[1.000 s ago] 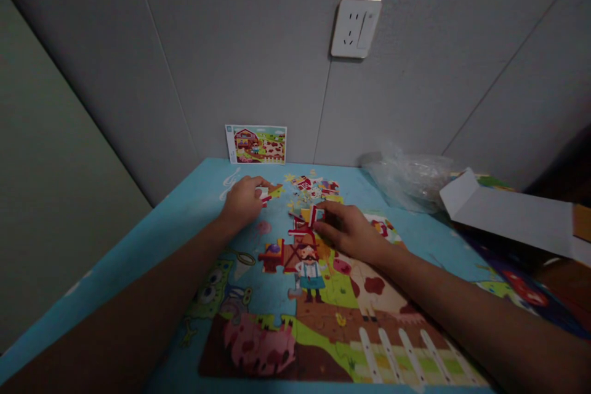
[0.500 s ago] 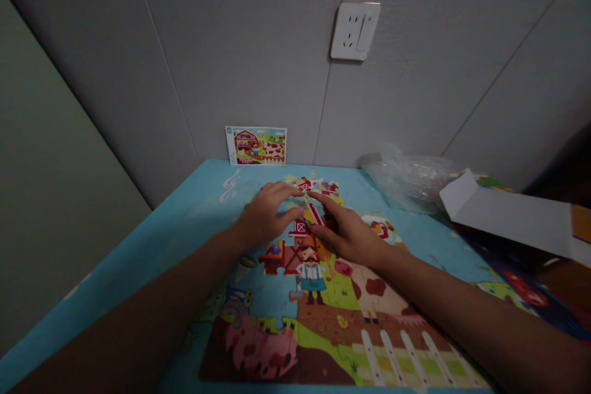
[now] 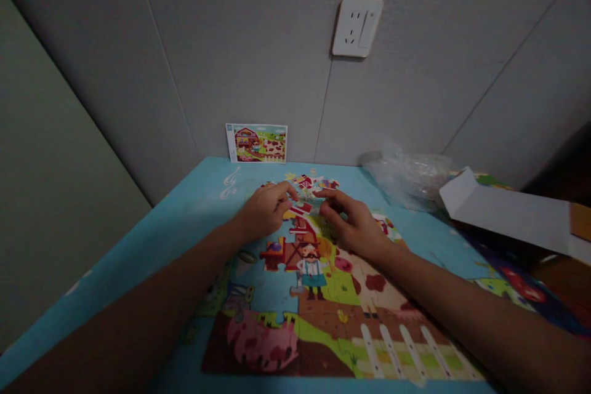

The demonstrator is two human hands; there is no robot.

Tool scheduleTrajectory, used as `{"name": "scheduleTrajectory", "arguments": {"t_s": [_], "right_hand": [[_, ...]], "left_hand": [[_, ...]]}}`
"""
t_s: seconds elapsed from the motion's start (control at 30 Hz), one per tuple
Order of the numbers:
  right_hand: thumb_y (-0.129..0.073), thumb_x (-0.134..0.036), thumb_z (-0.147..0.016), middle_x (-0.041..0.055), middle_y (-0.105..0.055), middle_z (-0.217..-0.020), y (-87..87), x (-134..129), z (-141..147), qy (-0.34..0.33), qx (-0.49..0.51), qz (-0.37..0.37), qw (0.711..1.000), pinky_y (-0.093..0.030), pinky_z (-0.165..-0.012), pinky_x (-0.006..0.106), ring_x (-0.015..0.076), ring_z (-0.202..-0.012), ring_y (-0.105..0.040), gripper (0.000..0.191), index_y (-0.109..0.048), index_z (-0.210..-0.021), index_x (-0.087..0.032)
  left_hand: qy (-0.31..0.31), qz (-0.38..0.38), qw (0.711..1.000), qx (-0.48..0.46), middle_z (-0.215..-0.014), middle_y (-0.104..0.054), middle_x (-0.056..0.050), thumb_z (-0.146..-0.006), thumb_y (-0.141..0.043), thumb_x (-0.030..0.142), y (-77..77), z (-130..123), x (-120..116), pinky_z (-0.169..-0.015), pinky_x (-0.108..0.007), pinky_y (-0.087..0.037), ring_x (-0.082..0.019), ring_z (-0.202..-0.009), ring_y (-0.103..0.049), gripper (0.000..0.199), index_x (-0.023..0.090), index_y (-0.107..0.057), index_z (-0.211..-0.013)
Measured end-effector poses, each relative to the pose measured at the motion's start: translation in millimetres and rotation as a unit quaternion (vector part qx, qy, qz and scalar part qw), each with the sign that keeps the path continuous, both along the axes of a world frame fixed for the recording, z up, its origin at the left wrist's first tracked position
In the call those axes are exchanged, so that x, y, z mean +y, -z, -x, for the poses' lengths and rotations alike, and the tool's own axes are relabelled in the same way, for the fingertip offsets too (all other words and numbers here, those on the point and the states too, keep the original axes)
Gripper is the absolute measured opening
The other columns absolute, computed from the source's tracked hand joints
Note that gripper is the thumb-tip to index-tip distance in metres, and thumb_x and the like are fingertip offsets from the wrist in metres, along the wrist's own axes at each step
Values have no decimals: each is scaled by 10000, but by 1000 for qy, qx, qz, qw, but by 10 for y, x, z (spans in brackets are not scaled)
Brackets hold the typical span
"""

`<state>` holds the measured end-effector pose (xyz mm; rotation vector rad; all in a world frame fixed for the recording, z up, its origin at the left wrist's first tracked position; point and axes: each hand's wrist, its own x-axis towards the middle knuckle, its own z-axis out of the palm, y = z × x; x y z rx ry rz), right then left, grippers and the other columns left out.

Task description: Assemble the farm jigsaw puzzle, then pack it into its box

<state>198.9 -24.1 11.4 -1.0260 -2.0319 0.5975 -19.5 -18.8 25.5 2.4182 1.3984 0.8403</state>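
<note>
A partly joined farm puzzle lies on the blue table, showing a farmer, a cow, a pig and a white fence. My left hand is above its upper left part, thumb and forefinger pinched at the edge of a red-and-white puzzle piece. To the right, my right hand hovers over the puzzle's upper part, its forefinger stretched out and thumb apart, with nothing seen between them. Several loose pieces lie beyond both hands.
A small picture card of the farm scene leans on the wall. Crumpled clear plastic lies at the back right, beside an open white box flap. A socket plate is on the wall above.
My hands have moved apart, the right one a little to the right. The red-and-white piece has turned and shifted left, away from my right hand to my left fingertips.
</note>
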Motion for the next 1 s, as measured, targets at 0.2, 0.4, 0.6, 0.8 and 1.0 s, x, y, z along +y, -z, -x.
{"name": "scheduleTrajectory", "arguments": {"t_s": [0.2,0.4,0.6,0.8,1.0], "right_hand": [[-468,-310,-896,15,-591,-712,2,1,-16,18,-29,4,999,-387,-591,263,137,-620,-501,291,-616,-1087,-148],[-461,-299,-897,10,-592,-714,-4,-1,-21,8,-32,6,999,-396,-609,269,137,-623,-520,280,-617,-1075,-148],[-459,-311,-902,-8,-576,-663,13,12,-31,5,-44,5,999,-373,-570,255,128,-583,-502,280,-624,-1072,-162],[-465,-300,-900,-3,-599,-673,26,21,-30,-1,-44,-2,999,-376,-577,254,127,-587,-511,263,-628,-1056,-166],[-466,-295,-899,-3,-607,-678,34,18,-28,0,-45,-3,999,-377,-577,254,129,-584,-516,260,-634,-1051,-167]], "left_hand": [[-162,5,985,57,-780,-662,-31,-809,-467,190,13,164,140,-699,-292,-429,-198,-765,-604,185,190,-583,-953],[-175,43,982,50,-731,-679,-15,-777,-470,198,-5,202,152,-589,-262,-395,-164,-621,-584,134,193,-592,-833],[-147,66,987,25,-577,-635,14,-771,-515,262,-49,149,99,-553,-251,-365,-147,-547,-545,114,190,-589,-721],[-67,90,990,84,-598,-643,9,-753,-573,298,-57,110,63,-614,-266,-384,-164,-629,-576,142,195,-598,-659],[-54,100,992,59,-669,-658,-13,-773,-549,305,-36,136,88,-622,-269,-384,-166,-662,-572,171,186,-607,-665]]}}
